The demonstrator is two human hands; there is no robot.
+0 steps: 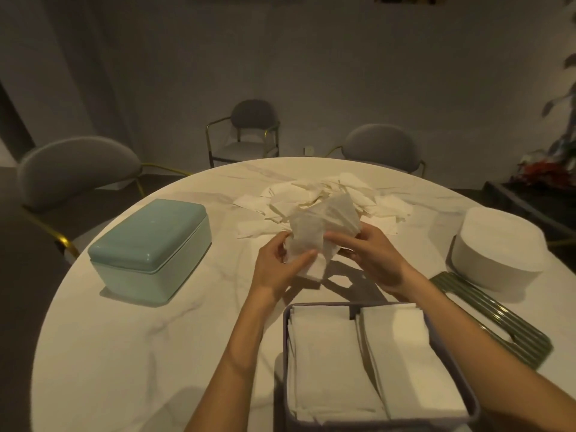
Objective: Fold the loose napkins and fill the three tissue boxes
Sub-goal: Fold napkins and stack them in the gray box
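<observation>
Closest to the camera sits the open grey box (375,363), already packed with 2 side-by-side stacks of folded napkins (330,366), parked right under the forearms so each finished fold can drop straight in. Just beyond it, both hands work a single napkin (321,235) lifted off the tabletop (156,338): the left hand (277,263) pinches its lower edge between thumb and fingers, while the right hand (371,254) curls around the other side, fingers pinching the sheet, apparently to bring the halves together. Behind the hands, the loose pile (324,194) waits mid-table, within easy reach. Off to the left stands the teal box (149,247), lid on; to the right, the round white box (498,247), also closed. A ribbed green lid (498,325) lies beside the grey box, likely set aside to keep the opening free.
</observation>
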